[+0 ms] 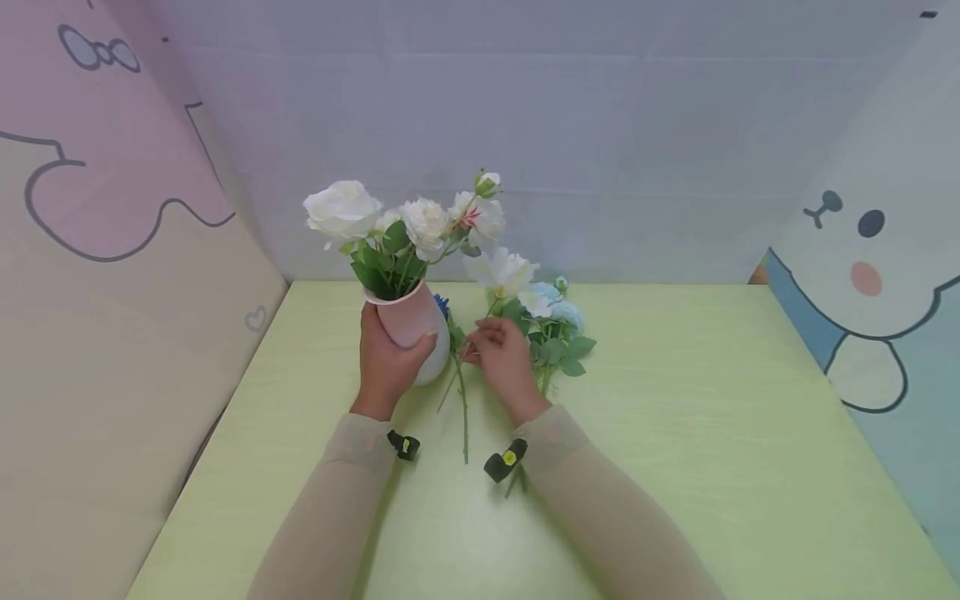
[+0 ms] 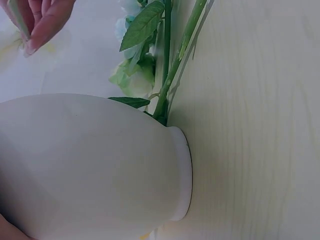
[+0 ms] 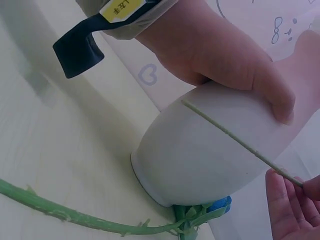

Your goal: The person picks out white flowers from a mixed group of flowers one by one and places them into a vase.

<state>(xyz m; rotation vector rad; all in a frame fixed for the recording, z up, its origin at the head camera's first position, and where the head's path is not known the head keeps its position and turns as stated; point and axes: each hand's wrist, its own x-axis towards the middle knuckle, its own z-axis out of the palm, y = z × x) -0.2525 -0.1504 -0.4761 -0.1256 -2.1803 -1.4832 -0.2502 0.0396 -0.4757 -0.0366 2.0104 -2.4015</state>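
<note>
My left hand (image 1: pixel 390 362) grips a pink-and-white vase (image 1: pixel 408 321) around its side, the thumb lying across the front. Several white artificial flowers (image 1: pixel 426 227) with green leaves stand in its mouth. To the right, my right hand (image 1: pixel 504 358) pinches the thin stem (image 3: pixel 235 139) of a white flower (image 1: pixel 501 271) between thumb and fingers. In the right wrist view this stem crosses in front of the vase (image 3: pixel 190 150). The vase's base (image 2: pixel 182 175) is at the tabletop; whether it touches cannot be told.
Light blue flowers (image 1: pixel 567 315) with green leaves lie right of my right hand. A blue flower (image 1: pixel 442 306) is partly hidden behind the vase, with a green stem (image 1: pixel 465 417) reaching toward me. The pale green table (image 1: pixel 712 433) meets cloth-covered walls (image 1: pixel 562 133).
</note>
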